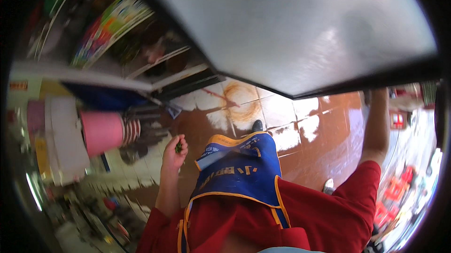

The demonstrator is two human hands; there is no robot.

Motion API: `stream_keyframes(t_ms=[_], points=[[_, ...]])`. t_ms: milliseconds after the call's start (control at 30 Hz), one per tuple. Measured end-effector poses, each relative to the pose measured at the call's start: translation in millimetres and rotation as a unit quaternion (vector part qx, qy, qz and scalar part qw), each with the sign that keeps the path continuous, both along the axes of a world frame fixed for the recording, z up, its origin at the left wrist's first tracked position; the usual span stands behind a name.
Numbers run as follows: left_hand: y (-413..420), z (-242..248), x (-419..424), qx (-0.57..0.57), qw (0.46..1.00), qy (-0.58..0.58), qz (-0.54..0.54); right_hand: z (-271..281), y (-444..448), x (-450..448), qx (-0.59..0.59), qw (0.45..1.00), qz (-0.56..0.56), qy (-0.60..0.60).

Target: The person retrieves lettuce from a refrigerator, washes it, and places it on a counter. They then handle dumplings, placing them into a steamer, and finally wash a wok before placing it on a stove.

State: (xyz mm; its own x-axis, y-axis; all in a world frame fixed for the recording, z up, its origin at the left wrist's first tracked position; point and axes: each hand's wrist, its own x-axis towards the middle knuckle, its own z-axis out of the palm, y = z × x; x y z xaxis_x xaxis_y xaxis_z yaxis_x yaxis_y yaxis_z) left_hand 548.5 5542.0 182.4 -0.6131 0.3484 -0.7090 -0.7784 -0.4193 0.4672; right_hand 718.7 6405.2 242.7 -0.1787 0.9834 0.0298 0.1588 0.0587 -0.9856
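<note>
My left hand (177, 149), left of the apron, is closed around a small bunch of green leaves (178, 147). My right arm stretches up along the right side to the dark-framed edge of a large grey, hazy door panel (282, 34); the right hand itself is hidden behind that edge. Left of the panel, wire shelves (158, 61) of a display cooler hold blurred goods, among them a row of colourful packages (109, 27). A blue apron (239, 168) with yellow trim covers my front.
Wet brown and white floor tiles (310, 129) lie below, with a shoe (258, 125) near the apron. Pink (102, 131) and white tubs (67, 140) stand at the left. Red plastic stools (394, 187) are at the far right, and cluttered items at lower left.
</note>
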Motion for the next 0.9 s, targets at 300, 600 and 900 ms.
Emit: stream_keyframes(t_ms=[300,600,900], points=[[-86.7,-24.3,114.7,0.018,0.995,-0.024,0.097,3.8,-103.8,46.3,0.034,0.999,0.023,0.022],[-258.9,-55.7,267.0,0.028,0.987,0.023,0.160,-86.6,-419.8,139.4,-0.034,0.990,0.129,-0.043],[-474.9,-70.2,447.5,0.032,0.925,0.055,0.375,-142.4,-799.2,138.4,-0.226,0.843,0.453,-0.184]])
